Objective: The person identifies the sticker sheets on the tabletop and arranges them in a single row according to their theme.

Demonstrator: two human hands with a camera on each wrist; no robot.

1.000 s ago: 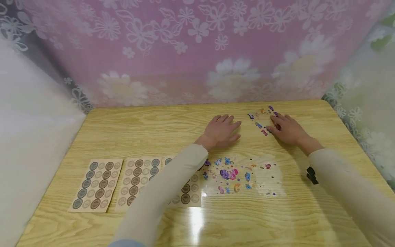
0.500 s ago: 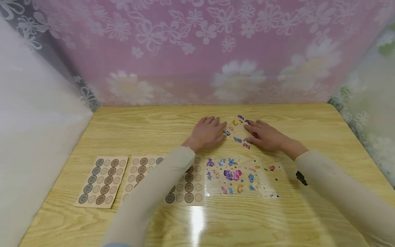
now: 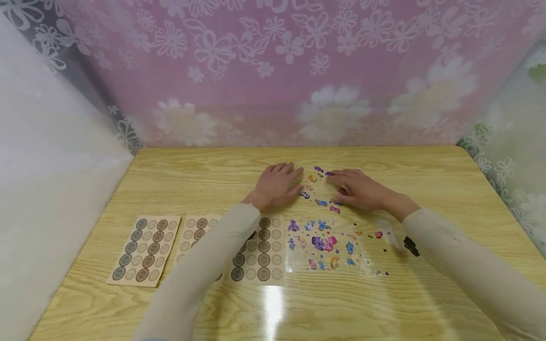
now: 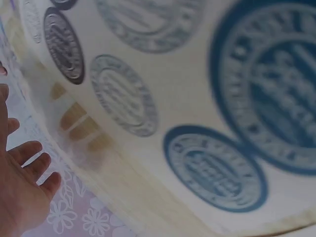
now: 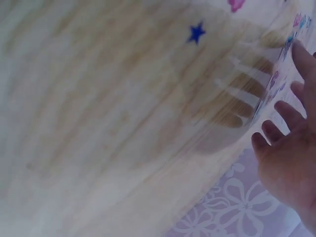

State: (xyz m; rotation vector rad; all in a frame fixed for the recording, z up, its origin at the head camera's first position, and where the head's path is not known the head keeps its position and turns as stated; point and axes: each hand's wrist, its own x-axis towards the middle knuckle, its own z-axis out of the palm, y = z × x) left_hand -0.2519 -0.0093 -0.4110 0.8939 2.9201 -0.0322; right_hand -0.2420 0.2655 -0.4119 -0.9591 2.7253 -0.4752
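Observation:
In the head view, a clear sheet of small colourful stickers (image 3: 321,190) lies at the back of the wooden table between both hands. My right hand (image 3: 361,190) rests on the sheet's right side, thumb and forefinger apart, fingers mostly straight. At its left edge, my left hand (image 3: 276,185) lies with fingers spread and thumb close to the sheet; whether they touch I cannot tell. The left wrist view shows the left hand's fingers (image 4: 37,165) extended and holding nothing. Extended fingers of the right hand (image 5: 289,163) also appear in the right wrist view.
Nearer on the table (image 3: 204,317) lies another clear sticker sheet (image 3: 362,258), with several larger stickers. Left of it are brown sheets of round labels (image 3: 142,251), partly covered by the left sleeve (image 3: 200,265). Floral curtains (image 3: 256,94) enclose the table's back and sides.
My right hand has moved left with the small sticker sheet, bringing it up to the left hand. The head view has shifted a little too.

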